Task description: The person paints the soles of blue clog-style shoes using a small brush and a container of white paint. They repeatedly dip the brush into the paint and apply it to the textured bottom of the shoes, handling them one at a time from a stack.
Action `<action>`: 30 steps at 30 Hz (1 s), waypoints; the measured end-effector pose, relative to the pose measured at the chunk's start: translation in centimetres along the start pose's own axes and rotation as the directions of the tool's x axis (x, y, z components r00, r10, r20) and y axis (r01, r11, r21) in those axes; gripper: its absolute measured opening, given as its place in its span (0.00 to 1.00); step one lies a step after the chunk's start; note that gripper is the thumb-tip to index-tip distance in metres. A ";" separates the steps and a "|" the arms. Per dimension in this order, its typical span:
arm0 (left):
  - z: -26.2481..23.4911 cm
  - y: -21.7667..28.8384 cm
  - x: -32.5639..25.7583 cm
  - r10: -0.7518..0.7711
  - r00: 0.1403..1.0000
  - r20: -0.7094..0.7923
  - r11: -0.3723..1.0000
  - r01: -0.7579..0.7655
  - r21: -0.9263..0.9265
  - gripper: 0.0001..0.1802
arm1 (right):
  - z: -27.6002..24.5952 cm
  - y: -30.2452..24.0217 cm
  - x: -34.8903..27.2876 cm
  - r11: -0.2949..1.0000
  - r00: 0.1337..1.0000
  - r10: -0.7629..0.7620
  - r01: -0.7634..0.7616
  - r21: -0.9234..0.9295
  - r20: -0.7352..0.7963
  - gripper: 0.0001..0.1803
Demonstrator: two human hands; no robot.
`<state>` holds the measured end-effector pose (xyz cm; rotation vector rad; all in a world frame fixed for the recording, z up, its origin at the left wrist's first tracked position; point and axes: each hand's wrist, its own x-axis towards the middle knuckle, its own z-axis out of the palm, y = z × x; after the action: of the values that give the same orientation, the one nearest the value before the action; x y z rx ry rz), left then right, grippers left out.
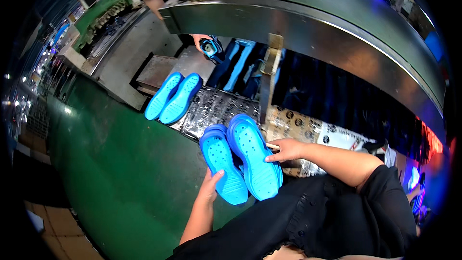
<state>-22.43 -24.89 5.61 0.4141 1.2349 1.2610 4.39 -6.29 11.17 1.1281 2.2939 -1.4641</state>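
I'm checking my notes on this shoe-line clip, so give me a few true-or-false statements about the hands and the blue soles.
1. The left hand holds a blue sole from below. True.
2. The right hand rests on a red sole. False: the sole under it is blue.
3. A second pair of blue soles lies farther up on the patterned belt. True.
4. That farther pair stands upright on its heels. False: both lie flat, side by side.
5. Another person's hand holds a dark blue item at the far end. True.
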 end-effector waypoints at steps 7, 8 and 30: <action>3.5 -2.5 -2.7 -0.047 0.998 0.051 0.996 0.043 0.075 0.43 | 0.2 0.6 -6.4 0.994 1.000 0.027 -0.028 -0.105 -0.007 0.47; 4.5 -2.6 -3.3 -0.058 0.997 0.052 0.994 0.053 0.099 0.43 | 0.0 1.4 -7.1 0.993 0.999 0.032 -0.030 -0.111 0.016 0.47; 23.3 3.5 5.9 0.672 0.551 0.495 -0.132 -0.569 0.812 0.23 | -1.9 11.2 -28.3 0.937 0.319 0.002 0.331 0.113 -0.948 0.16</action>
<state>-5.16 -10.13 14.11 2.2006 1.9120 1.0704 32.02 -16.22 19.32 2.4503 3.0127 -1.3982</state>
